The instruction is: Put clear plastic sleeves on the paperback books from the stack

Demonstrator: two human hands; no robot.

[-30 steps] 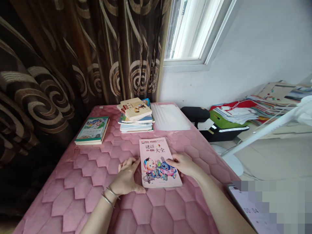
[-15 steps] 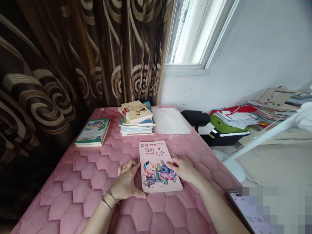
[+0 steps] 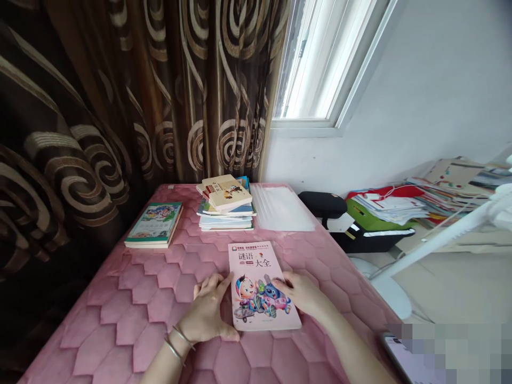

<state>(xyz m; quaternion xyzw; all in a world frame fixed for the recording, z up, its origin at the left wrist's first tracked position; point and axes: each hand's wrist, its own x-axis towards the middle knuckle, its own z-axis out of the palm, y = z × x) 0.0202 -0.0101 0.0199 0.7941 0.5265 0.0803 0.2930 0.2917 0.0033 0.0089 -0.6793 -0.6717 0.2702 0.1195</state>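
A pink paperback book (image 3: pixel 260 266) with cartoon figures and Chinese lettering lies flat, cover up, on a padded pink surface (image 3: pixel 160 314). My left hand (image 3: pixel 206 306) rests against its left edge, fingers apart, with the thumb by the near left corner and the index finger along the side. At the right edge, my right hand (image 3: pixel 302 293) holds the book with its thumb over the cover; the other fingers are mostly hidden beside or beneath it. Two bracelets (image 3: pixel 178 344) circle my left wrist.
Beyond the book stands a stack of books (image 3: pixel 226 208), with translucent plastic sheets (image 3: pixel 284 208) beside it. A green-edged book (image 3: pixel 154 224) lies at the left. A phone (image 3: pixel 404 357) and a white lamp stand (image 3: pixel 392 293) are at the right. Dark curtains (image 3: pixel 168 106) hang behind.
The view has tilted slightly upward, so everything sits lower in the picture. Both hands keep nearly the same position against the book, which lies where it was.
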